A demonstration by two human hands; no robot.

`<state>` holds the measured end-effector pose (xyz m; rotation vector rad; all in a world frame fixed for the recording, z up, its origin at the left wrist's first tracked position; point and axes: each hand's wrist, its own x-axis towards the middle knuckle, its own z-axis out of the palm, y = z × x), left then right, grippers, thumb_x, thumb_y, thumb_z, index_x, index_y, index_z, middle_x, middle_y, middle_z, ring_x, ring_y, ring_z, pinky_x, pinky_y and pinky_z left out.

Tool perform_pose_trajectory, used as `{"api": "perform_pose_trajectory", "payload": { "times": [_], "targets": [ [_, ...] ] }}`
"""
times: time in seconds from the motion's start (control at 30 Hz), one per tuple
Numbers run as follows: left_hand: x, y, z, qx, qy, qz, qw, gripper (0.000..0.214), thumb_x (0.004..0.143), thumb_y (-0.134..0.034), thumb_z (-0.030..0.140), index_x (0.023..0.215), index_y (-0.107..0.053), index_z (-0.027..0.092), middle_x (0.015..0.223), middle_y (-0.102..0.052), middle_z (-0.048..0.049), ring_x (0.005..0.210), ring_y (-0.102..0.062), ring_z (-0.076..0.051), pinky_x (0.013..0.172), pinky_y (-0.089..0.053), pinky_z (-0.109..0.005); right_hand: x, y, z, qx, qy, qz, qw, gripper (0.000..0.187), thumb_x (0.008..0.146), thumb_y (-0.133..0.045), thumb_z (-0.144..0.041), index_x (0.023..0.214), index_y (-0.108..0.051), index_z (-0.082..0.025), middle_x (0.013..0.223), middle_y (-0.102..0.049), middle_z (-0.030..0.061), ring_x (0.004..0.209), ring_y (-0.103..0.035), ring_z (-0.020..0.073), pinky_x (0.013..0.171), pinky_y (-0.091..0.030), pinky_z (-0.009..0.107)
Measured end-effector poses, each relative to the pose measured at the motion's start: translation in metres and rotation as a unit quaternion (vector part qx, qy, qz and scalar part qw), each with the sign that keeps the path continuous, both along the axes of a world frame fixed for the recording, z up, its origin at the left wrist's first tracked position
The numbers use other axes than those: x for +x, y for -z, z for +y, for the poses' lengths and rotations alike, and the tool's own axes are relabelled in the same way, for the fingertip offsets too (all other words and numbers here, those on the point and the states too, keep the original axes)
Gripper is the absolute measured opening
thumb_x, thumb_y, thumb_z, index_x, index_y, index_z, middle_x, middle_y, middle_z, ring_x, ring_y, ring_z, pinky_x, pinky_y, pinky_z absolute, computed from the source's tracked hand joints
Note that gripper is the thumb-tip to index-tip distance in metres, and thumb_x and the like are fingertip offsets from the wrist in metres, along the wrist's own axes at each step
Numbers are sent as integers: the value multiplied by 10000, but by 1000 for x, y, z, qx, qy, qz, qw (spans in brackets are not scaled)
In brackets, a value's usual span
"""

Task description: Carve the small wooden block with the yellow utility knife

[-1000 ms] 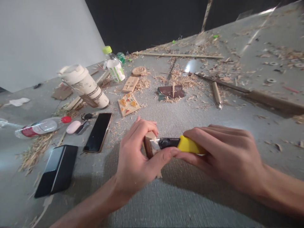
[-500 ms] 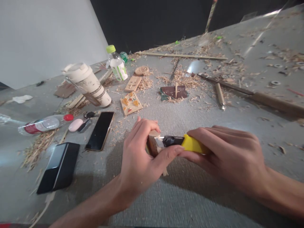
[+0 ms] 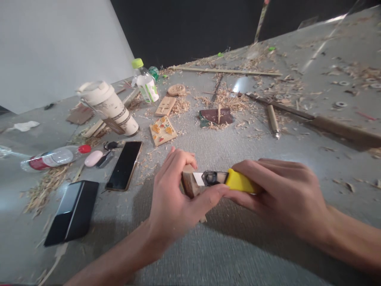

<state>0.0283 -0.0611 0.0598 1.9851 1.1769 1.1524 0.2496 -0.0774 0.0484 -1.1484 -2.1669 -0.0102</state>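
Note:
My left hand [image 3: 175, 198] is wrapped round a small block of wood [image 3: 189, 183] with brown bark-like sides and a pale top. In my right hand [image 3: 279, 190] is a yellow utility knife [image 3: 242, 181], its blade pointing left. The blade lies at the wood's right side; whether it cuts in, I cannot tell. My left thumb is stretched along below the knife, its tip close to the yellow handle and my right fingers. Part of the block is hidden behind my left fingers.
Beyond my hands lie a painted wooden tile [image 3: 163, 131], a dark red piece [image 3: 216, 116] and a wood-handled tool [image 3: 273, 121]. At left are a phone [image 3: 124, 166], a black case [image 3: 71, 212], a cup [image 3: 110, 107] and a lying bottle [image 3: 55, 157]. Wood shavings [image 3: 230, 100] litter the table.
The knife blade now lies flatter to view and shows more of its bright face against the wood. Both hands keep their grips, and the whole scene has shifted slightly left.

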Motion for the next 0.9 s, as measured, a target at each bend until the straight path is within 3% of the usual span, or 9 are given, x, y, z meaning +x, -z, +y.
{"api": "perform_pose_trajectory", "payload": {
  "times": [0.2,0.37,0.6,0.77,0.9],
  "targets": [
    [1,4,2,-13,2,6,1000,419,812,-841,481,910,-497,264,879,-548,6,922,-618,-242,1153,-473,-629,6,-2,6,19,-41,-30,999,380,1089,-584,-549,917,-627,-212,628,-586,-22,506,-466,130,517,-313,303],
    [-1,4,3,3,26,17,1000,394,860,-812,493,924,-497,265,876,-530,7,864,-577,-218,1142,-486,-599,10,-2,7,6,-66,-35,997,337,1088,-604,-511,950,-630,-205,682,-658,2,520,-507,134,516,-293,318],
    [-3,-5,2,32,14,49,998,354,915,-793,491,908,-526,258,833,-589,-8,838,-604,-230,843,-537,-460,4,-4,2,19,-21,-26,999,370,1080,-621,-507,847,-597,-220,626,-576,-22,519,-462,132,533,-329,315],
    [0,-6,-4,35,4,31,999,292,973,-734,434,884,-519,257,804,-609,9,810,-629,-216,996,-518,-509,-4,-4,-4,0,14,9,1000,430,1077,-597,-576,847,-590,-211,591,-498,-44,476,-428,104,475,-287,289],
    [-1,-3,1,17,8,10,1000,325,889,-800,418,866,-523,249,810,-564,20,789,-589,-199,1049,-510,-531,-2,-4,2,-3,-14,-3,1000,435,1085,-580,-573,852,-592,-206,597,-472,-50,477,-395,105,478,-285,294]
  ]
}}
